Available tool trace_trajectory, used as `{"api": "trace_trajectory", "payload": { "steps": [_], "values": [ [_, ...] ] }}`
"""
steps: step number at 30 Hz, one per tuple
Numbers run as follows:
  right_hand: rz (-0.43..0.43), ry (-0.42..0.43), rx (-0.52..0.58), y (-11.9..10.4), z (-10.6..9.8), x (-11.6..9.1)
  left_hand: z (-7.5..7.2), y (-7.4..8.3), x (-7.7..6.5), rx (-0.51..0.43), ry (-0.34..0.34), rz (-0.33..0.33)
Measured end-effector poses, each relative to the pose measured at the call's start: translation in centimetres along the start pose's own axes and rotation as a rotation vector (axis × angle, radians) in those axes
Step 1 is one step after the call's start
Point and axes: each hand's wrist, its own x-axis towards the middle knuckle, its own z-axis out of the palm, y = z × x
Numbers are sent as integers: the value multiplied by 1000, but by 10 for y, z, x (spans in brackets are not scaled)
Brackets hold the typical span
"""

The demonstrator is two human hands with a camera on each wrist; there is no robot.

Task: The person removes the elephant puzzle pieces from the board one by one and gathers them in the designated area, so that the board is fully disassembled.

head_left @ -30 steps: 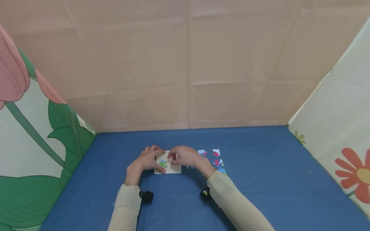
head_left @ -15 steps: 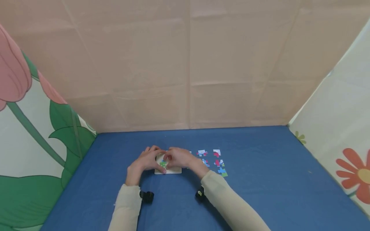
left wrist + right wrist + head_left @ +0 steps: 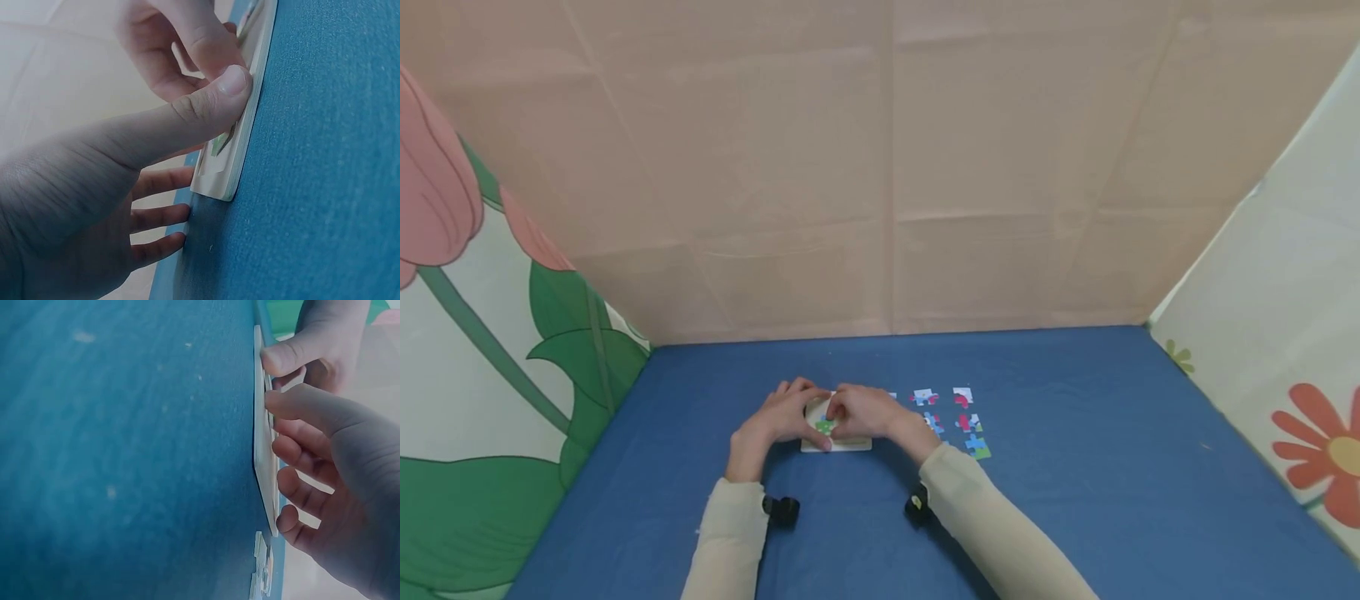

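A pale, flat puzzle board (image 3: 850,447) lies on the blue cloth, partly covered by both hands. My left hand (image 3: 781,415) holds it at its left side, the thumb at the near edge and the other fingers around the far side. A green and blue puzzle piece (image 3: 824,426) shows on the board between the hands. My right hand (image 3: 867,412) is bent over the board, thumb and forefinger brought together at a puzzle piece, mostly hidden by the fingers. In the left wrist view both thumbs meet at the border of the board (image 3: 236,165).
Several loose puzzle pieces (image 3: 963,397) lie in rough rows right of the board, partly behind the right wrist. Blue cloth (image 3: 1075,467) covers the table. A beige sheet (image 3: 880,208) rises at the back, with flower-printed panels at both sides.
My right hand has moved left over the board and settled against the piece beside the left thumb, uncovering more loose pieces at right. The left hand and board have stayed put.
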Motion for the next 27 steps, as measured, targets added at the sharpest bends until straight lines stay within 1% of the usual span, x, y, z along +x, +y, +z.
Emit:
{"api": "trace_trajectory", "payload": {
  "steps": [7,15,24,27],
  "values": [
    [47,34,15,0,-9,-6,0,-1,2,29,-2,4],
    [84,77,31,5,-15,-20,1,-1,3,35,-2,-18],
    [59,129,25,8,-23,-39,1,1,2,46,2,-11],
    [52,140,16,8,-26,-45,1,2,2,46,5,-18]
  ]
}}
